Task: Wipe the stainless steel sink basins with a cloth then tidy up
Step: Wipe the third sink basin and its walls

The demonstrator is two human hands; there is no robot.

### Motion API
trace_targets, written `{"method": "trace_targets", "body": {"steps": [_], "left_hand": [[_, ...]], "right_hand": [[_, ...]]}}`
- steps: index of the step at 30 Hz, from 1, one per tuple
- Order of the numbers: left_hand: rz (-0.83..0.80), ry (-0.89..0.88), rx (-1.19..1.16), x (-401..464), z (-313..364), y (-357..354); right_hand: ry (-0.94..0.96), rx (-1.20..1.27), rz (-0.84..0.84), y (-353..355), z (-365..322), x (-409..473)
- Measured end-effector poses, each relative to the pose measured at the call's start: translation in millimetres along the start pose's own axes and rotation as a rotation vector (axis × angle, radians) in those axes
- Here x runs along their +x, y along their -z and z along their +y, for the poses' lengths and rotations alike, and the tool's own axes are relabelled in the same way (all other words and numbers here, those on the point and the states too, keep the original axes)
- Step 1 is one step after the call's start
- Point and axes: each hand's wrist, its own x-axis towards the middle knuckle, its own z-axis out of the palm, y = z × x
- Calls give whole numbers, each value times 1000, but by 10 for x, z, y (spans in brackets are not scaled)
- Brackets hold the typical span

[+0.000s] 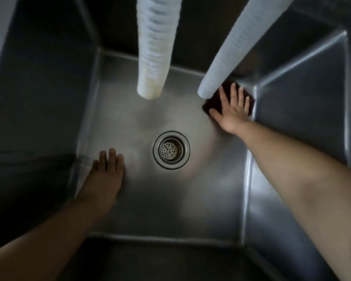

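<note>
I look straight down into a deep stainless steel sink basin [142, 203]. A dark brown cloth [215, 101] lies flat on the basin floor in the far right corner. My right hand [232, 110] presses on the cloth with fingers spread, palm down. My left hand [107, 169] rests flat on the basin floor at the near left, fingers together, holding nothing. The round drain strainer [171, 150] sits in the middle of the floor between my two hands.
Two white ribbed hoses hang down into the basin from above, one [153, 57] over the far middle, the other [227, 63] slanting to just above the cloth. Steep steel walls [304, 110] enclose the floor on all sides.
</note>
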Motion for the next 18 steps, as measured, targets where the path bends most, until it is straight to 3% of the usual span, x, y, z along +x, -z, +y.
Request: {"method": "trace_targets", "body": {"steps": [5,10,18], "left_hand": [[10,-1,-20,-8,-11,-28],[10,-17,-34,-10,-28,-45],[37,-54,-17,-76,-51,-7]], "right_hand": [[-62,20,31,16,23,39],[-75,11,8,-134,80,-459],[4,-102,-228,-518,55,-1629]]}}
